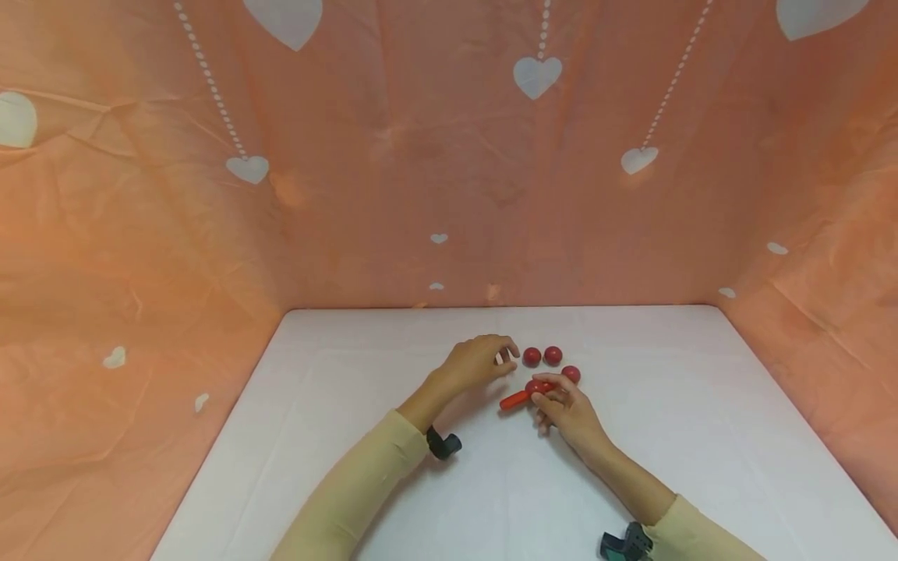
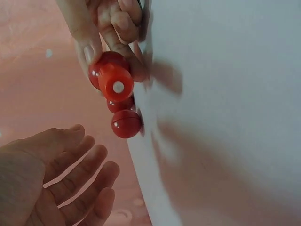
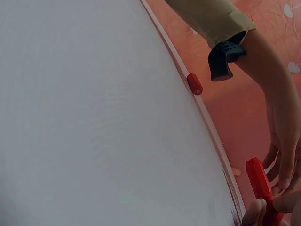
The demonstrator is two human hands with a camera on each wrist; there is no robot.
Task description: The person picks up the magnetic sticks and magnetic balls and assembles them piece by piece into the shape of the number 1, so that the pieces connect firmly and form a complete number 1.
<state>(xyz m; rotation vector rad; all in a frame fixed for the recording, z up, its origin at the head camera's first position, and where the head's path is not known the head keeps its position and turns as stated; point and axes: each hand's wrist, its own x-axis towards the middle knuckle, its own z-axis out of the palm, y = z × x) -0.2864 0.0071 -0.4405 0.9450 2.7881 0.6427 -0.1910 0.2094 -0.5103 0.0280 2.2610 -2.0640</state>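
My right hand (image 1: 571, 417) pinches a red ball (image 1: 535, 387) between thumb and fingers. An orange-red rod (image 1: 514, 400) juts from the ball toward the left; its near end shows a pale round dot in the left wrist view. In the right wrist view the rod (image 3: 258, 178) rises from my fingertips. My left hand (image 1: 480, 360) holds nothing, its fingers spread and lightly bent beside two more red balls (image 1: 532, 357) on the table. Another red ball (image 1: 571, 374) lies just beyond the right hand's fingers.
A white table (image 1: 337, 374) stands before an orange curtain (image 1: 393, 195) with pale hearts. Each wrist wears a dark camera mount (image 1: 444, 444). A short red cylinder (image 3: 194, 84) shows by the table edge in the right wrist view.
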